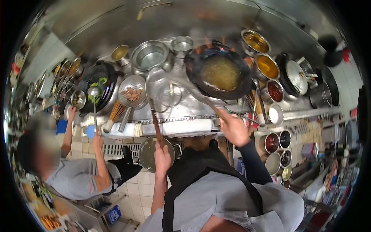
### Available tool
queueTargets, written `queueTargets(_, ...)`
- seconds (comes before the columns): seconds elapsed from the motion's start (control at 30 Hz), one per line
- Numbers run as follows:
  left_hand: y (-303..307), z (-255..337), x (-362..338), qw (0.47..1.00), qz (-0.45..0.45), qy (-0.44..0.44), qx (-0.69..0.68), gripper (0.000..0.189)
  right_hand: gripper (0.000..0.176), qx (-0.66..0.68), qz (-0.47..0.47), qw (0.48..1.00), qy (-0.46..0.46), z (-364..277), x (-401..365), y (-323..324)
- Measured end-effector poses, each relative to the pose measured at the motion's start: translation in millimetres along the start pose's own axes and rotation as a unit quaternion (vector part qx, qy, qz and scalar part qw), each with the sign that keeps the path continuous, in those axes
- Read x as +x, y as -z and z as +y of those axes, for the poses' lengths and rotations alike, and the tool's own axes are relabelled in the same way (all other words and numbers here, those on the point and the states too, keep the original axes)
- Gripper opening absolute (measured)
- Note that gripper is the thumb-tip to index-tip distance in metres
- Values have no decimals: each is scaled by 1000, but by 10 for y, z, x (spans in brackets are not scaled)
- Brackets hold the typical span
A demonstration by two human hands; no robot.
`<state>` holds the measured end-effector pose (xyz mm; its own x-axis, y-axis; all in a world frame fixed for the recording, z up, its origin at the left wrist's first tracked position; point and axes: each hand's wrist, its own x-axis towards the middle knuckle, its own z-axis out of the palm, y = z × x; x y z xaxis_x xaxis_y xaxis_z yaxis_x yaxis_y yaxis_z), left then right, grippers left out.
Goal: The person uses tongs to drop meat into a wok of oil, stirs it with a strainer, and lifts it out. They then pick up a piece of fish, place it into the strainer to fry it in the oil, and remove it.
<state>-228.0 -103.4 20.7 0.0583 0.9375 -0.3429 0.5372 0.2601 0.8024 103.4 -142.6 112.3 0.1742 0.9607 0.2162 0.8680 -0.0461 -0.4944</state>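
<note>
My left hand is closed around the wooden handle of a wire strainer, whose round head is over the steel counter. My right hand grips the handle of a ladle. The ladle reaches up and left, its bowl beside the strainer's rim. Ahead of my right hand sits a black wok with bubbling yellowish liquid in it. To the left, a perforated skimmer holds small pieces of meat.
Steel pots line the back. Bowls of orange liquid and red sauce stand right of the wok. Flames show behind it. A co-worker at left works a second wok with greens. A pot is below the counter edge.
</note>
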Motion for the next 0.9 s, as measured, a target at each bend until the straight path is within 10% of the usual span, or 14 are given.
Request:
queueTargets(0.13,-23,-81,80,963,120,-199,139,25,49,18,-38,999,-4,192,57,-525)
queueTargets(0.27,-37,34,129,966,-70,80,-237,8,51,76,40,996,10,161,-91,-170)
queueTargets(0.37,-319,-267,296,894,-127,110,-416,7,49,109,-6,978,-176,88,-56,308)
queueTargets(0.7,-793,-944,433,851,-173,124,-480,14,48,-15,163,943,-291,1518,-268,137)
queueTargets(0.83,-775,-857,453,877,-158,129,-435,17,31,241,134,913,-300,1888,-452,-235)
queueTargets(0.9,-762,-847,454,881,-154,134,-426,19,22,441,56,789,-424,1445,-446,-65)
